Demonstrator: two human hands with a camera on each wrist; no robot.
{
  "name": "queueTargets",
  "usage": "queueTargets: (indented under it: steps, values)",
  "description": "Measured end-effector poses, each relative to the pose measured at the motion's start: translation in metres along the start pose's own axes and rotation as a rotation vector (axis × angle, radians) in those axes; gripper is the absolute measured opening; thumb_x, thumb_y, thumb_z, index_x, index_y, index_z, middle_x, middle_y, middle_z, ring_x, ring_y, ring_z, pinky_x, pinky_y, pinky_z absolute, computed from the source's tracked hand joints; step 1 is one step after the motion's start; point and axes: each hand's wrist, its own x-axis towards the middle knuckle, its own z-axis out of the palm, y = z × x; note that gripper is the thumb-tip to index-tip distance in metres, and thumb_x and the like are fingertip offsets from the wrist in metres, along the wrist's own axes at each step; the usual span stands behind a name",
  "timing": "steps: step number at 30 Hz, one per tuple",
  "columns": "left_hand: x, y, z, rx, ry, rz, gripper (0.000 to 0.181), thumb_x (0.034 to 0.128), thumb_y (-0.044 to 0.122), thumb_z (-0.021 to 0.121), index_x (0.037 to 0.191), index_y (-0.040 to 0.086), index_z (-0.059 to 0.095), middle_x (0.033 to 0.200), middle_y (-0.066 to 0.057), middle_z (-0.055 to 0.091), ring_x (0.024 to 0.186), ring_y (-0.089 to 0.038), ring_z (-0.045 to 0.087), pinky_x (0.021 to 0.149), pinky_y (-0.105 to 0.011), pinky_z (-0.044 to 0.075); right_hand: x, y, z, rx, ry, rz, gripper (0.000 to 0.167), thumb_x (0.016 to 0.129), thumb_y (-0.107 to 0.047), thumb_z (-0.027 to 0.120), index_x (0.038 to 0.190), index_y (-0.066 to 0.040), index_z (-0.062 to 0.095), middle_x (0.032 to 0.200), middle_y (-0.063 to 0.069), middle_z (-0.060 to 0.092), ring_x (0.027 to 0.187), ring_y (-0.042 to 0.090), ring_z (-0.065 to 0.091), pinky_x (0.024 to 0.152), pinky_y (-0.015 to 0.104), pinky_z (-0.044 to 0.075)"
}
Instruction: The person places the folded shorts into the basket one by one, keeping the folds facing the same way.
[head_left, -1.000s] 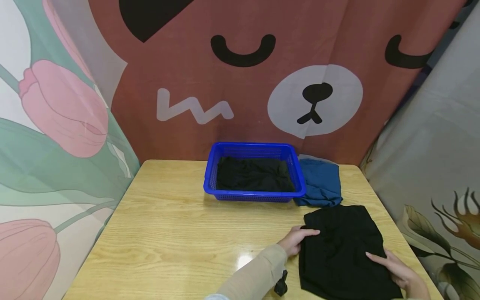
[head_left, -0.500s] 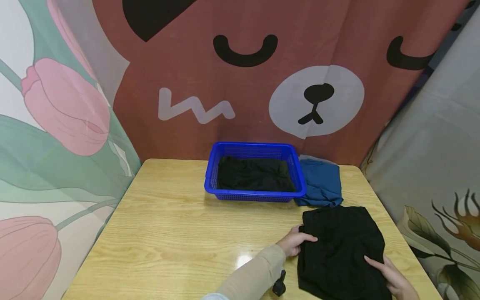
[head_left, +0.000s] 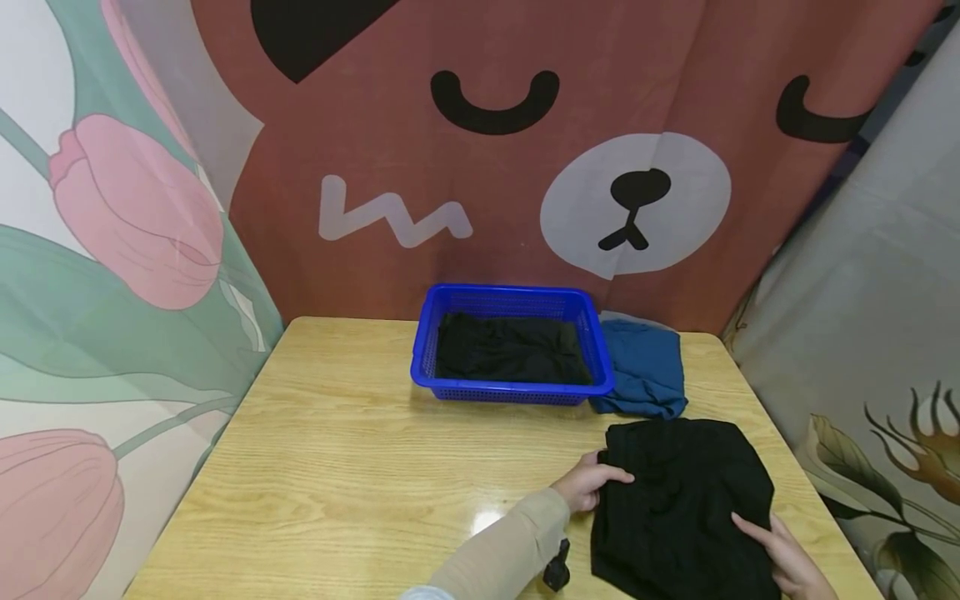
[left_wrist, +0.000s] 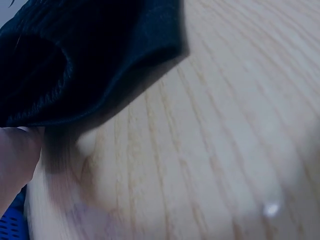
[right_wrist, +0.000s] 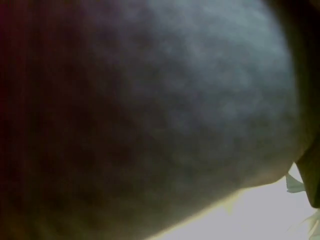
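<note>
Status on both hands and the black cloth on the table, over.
Left hand grips left edge. Right hand holds right edge. Black cloth tabled. Blue cloth just beyond.

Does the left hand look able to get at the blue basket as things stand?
Likely yes: only tabletop shows between the left hand and the blue basket, though the hand grips the black cloth and might need to let go first.

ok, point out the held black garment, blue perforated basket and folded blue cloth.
Black garment (head_left: 682,508), head view, upper face
Blue perforated basket (head_left: 517,387), head view, front rim
Folded blue cloth (head_left: 643,367), head view, upper face
</note>
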Motion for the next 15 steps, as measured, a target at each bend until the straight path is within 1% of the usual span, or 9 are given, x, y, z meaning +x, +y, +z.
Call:
queueTargets:
  steps: [2, 4, 6, 7, 10, 11, 13, 15]
  values:
    - [-0.001, 0.001, 0.000, 0.002, -0.003, -0.005, 0.041, 0.0739, -0.012, 0.057, 0.110, 0.007, 0.056, 0.099, -0.009, 0.062, 0.089, -0.024, 0.060, 0.077, -0.038, 0.049, 0.000, -0.001, 0.001, -0.020, 0.015, -0.004, 0.082, 0.094, -0.030, 0.045, 0.137, -0.017, -0.023, 0.110, -0.013, 0.039, 0.095, 0.011, 0.050, 0.089, 0.040, 0.039]
    - [-0.002, 0.003, 0.001, 0.000, -0.007, -0.006, 0.040, 0.0739, -0.013, 0.057, 0.110, 0.006, 0.056, 0.099, -0.009, 0.062, 0.089, -0.024, 0.060, 0.077, -0.038, 0.048, -0.001, -0.002, 0.002, -0.046, 0.024, -0.005, 0.082, 0.094, -0.030, 0.045, 0.137, -0.015, -0.023, 0.119, -0.003, 0.035, 0.096, 0.013, 0.050, 0.089, 0.042, 0.039]
    - [-0.002, 0.005, 0.002, 0.001, -0.015, 0.002, 0.040, 0.0736, -0.013, 0.057, 0.109, 0.006, 0.057, 0.099, -0.009, 0.063, 0.089, -0.024, 0.060, 0.077, -0.038, 0.049, -0.002, -0.004, 0.003, -0.069, 0.020, -0.012, 0.082, 0.094, -0.031, 0.045, 0.137, -0.013, -0.023, 0.121, 0.001, 0.033, 0.097, 0.014, 0.049, 0.088, 0.042, 0.039]
    - [-0.003, 0.005, 0.002, 0.001, -0.020, 0.008, 0.040, 0.0733, -0.013, 0.057, 0.109, 0.006, 0.057, 0.098, -0.009, 0.063, 0.089, -0.024, 0.060, 0.076, -0.038, 0.049, -0.002, -0.006, 0.003, -0.075, 0.016, -0.015, 0.082, 0.094, -0.031, 0.044, 0.137, -0.012, -0.023, 0.119, -0.001, 0.035, 0.096, 0.014, 0.049, 0.088, 0.042, 0.039]
    - [-0.004, 0.008, 0.002, -0.004, -0.043, 0.029, 0.040, 0.0728, -0.014, 0.056, 0.108, 0.006, 0.058, 0.099, -0.009, 0.063, 0.089, -0.023, 0.060, 0.076, -0.038, 0.049, -0.003, -0.009, 0.004, -0.073, 0.004, -0.023, 0.080, 0.095, -0.030, 0.043, 0.137, -0.013, -0.023, 0.106, -0.014, 0.040, 0.094, 0.011, 0.050, 0.086, 0.040, 0.041]
    - [-0.004, 0.009, 0.003, -0.003, -0.051, 0.035, 0.040, 0.0727, -0.014, 0.056, 0.108, 0.005, 0.059, 0.099, -0.009, 0.063, 0.089, -0.023, 0.060, 0.076, -0.038, 0.049, -0.004, -0.009, 0.004, -0.067, -0.001, -0.028, 0.078, 0.095, -0.029, 0.042, 0.138, -0.015, -0.022, 0.102, -0.018, 0.041, 0.093, 0.010, 0.050, 0.085, 0.039, 0.041]
    - [-0.004, 0.010, 0.003, -0.007, -0.061, 0.039, 0.039, 0.0728, -0.014, 0.056, 0.107, 0.005, 0.059, 0.099, -0.009, 0.063, 0.089, -0.023, 0.060, 0.076, -0.037, 0.049, -0.005, -0.010, 0.005, -0.044, -0.001, -0.034, 0.073, 0.095, -0.028, 0.042, 0.139, -0.023, -0.016, 0.098, -0.021, 0.042, 0.091, 0.008, 0.051, 0.083, 0.037, 0.042]
    - [-0.005, 0.012, 0.003, -0.005, -0.068, 0.040, 0.039, 0.0733, -0.014, 0.056, 0.107, 0.005, 0.059, 0.099, -0.009, 0.063, 0.088, -0.023, 0.060, 0.076, -0.037, 0.049, -0.006, -0.010, 0.006, -0.025, -0.007, -0.044, 0.060, 0.095, -0.028, 0.041, 0.136, -0.035, -0.003, 0.096, -0.021, 0.044, 0.090, 0.008, 0.051, 0.082, 0.036, 0.043]
